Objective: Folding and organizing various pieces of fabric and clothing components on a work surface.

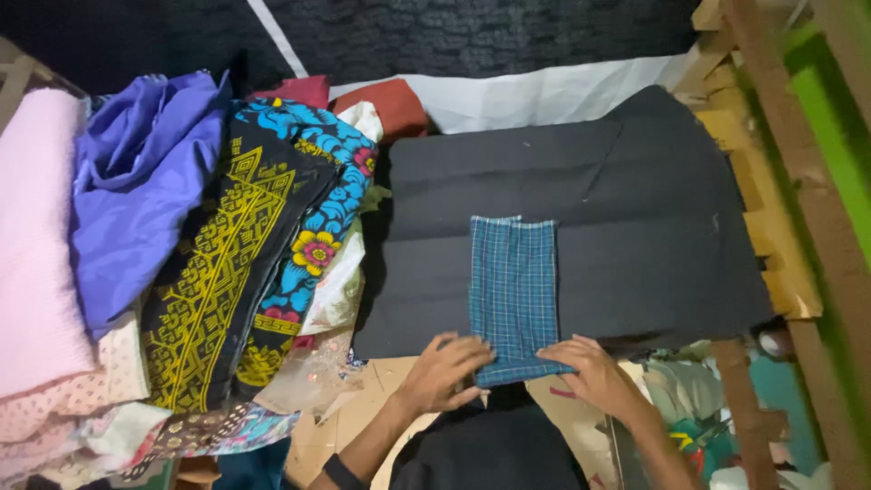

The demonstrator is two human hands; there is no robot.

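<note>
Nearest the camera, the left hand lies with its fingers loosely spread, fingertips pressing on the near left corner of a folded blue checked cotton cloth, while the right hand pinches the near right edge of that cloth between thumb and fingers. The folded blue checked cotton cloth is a narrow upright rectangle that lies flat on the near middle of a wide black fabric pad covering the counter, its near end hanging just over the pad's front edge. A dark band sits on the left wrist. To the left of the pad, touching its side, rises a heap of folded textiles: a black cloth with yellow geometric print, a turquoise floral cloth, a crumpled lavender-blue garment and a pale pink fluffy towel. On the right stands a rough wooden frame. Farther back, a white sheet lies behind the pad, against a dark textured backdrop
</note>
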